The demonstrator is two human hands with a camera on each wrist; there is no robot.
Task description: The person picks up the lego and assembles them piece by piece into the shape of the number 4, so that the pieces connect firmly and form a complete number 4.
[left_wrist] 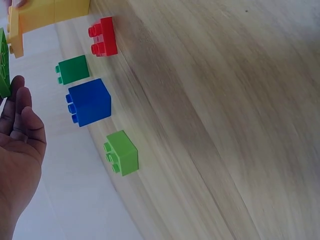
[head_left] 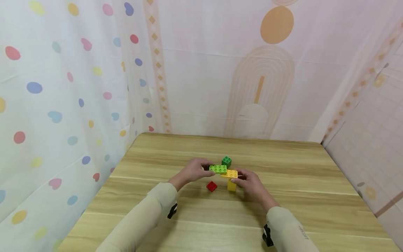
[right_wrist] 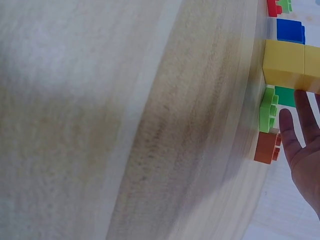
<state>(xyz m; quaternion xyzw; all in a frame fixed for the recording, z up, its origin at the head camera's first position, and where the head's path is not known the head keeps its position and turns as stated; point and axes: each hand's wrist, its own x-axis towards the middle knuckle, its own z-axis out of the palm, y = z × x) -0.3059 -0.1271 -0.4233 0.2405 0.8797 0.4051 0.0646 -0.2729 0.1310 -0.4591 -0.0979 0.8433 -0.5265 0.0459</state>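
My left hand (head_left: 196,170) pinches a flat light green building brick (head_left: 218,169) by its left end, thumb in front. The brick's right end overlaps a flat orange-yellow brick (head_left: 232,173); whether the two are pressed together I cannot tell. That flat brick tops a yellow block tower (head_left: 232,185). My right hand (head_left: 251,182) grips its right end, thumb at the front. Seen from the right wrist, the tower is stacked yellow blocks (right_wrist: 283,62) standing on the table, fingers beside it. In the left wrist view the light green brick (left_wrist: 4,65) is cut by the edge.
On the wooden table (head_left: 207,224) sit a red brick (head_left: 212,186) and a dark green brick (head_left: 226,161). The left wrist view adds a blue brick (left_wrist: 91,103) and a light green block (left_wrist: 123,154). An orange-brown brick (right_wrist: 266,148) shows near my right hand. Patterned curtains (head_left: 201,70) hang behind.
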